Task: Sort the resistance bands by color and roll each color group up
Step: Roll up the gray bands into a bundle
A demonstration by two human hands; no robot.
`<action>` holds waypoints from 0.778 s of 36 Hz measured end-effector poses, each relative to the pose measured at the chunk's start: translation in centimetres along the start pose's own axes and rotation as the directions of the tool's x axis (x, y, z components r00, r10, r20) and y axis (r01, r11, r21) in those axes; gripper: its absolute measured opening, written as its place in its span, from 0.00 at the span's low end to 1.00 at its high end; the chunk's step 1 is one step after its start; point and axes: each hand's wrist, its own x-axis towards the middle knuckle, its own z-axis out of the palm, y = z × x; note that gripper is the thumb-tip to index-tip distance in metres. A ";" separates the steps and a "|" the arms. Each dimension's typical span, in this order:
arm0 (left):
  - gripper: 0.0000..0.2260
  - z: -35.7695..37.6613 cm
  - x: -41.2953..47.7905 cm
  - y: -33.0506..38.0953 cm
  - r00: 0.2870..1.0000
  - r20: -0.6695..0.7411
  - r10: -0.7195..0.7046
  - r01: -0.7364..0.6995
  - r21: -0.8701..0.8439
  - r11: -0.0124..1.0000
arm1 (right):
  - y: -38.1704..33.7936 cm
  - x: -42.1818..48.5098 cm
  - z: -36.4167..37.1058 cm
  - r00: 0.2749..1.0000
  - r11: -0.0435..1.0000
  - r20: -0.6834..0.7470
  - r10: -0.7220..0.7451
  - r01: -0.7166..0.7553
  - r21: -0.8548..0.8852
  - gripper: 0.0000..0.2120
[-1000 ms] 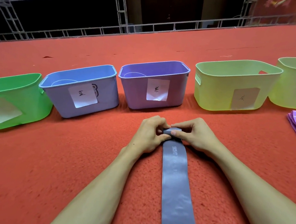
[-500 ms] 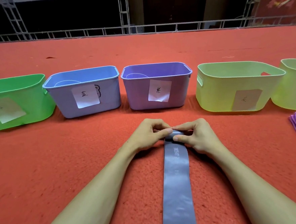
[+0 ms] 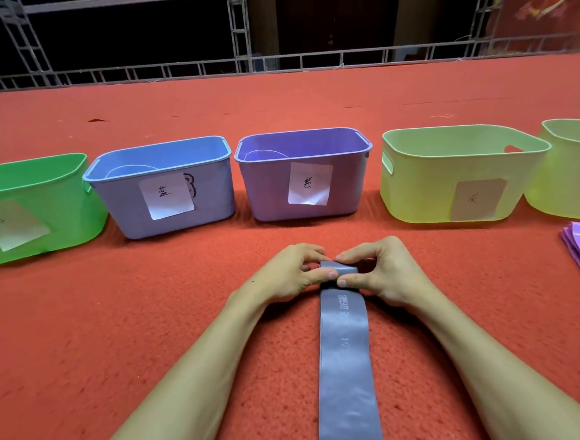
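The far end of the long flat grey rubber resistance band (image 3: 347,368), laid lengthwise on the red carpet (image 3: 101,344), is pinched by the left hand (image 3: 288,274) and right hand (image 3: 387,278), apparently so a tight roll is started evenly.

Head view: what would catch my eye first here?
At centre, the left hand and the right hand pinch the rolled far end of a long flat grey rubber band lying on red carpet. Behind stands a row of labelled plastic bins, left to right: green bin, blue bin, purple bin, pale yellow-green bin.
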 end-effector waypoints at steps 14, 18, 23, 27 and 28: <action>0.09 -0.2 -0.3 0.6 0.998 -0.060 -0.017 0.016 -0.012 1.000 | -0.2 -0.2 -0.2 0.999 0.995 0.044 0.003 -0.007 0.096 0.15; 0.06 -0.1 -0.5 0.6 0.997 -0.072 -0.009 0.006 -0.048 0.999 | 0.0 -0.4 -0.3 0.997 0.987 0.080 0.005 -0.018 0.162 0.13; 0.13 0.1 -0.5 0.0 0.997 -0.079 -0.014 0.009 -0.071 0.997 | 0.1 -0.4 -0.5 0.998 0.979 0.054 -0.009 -0.002 0.202 0.07; 0.18 0.2 -0.5 -0.4 0.999 -0.052 -0.010 0.005 -0.098 0.995 | 0.2 -0.3 -0.4 0.996 0.989 0.085 0.000 -0.013 0.147 0.14; 0.19 0.2 -0.5 -0.5 0.999 -0.051 -0.006 0.002 -0.092 0.996 | 0.3 -0.2 -0.4 0.996 0.991 0.089 0.015 -0.026 0.128 0.17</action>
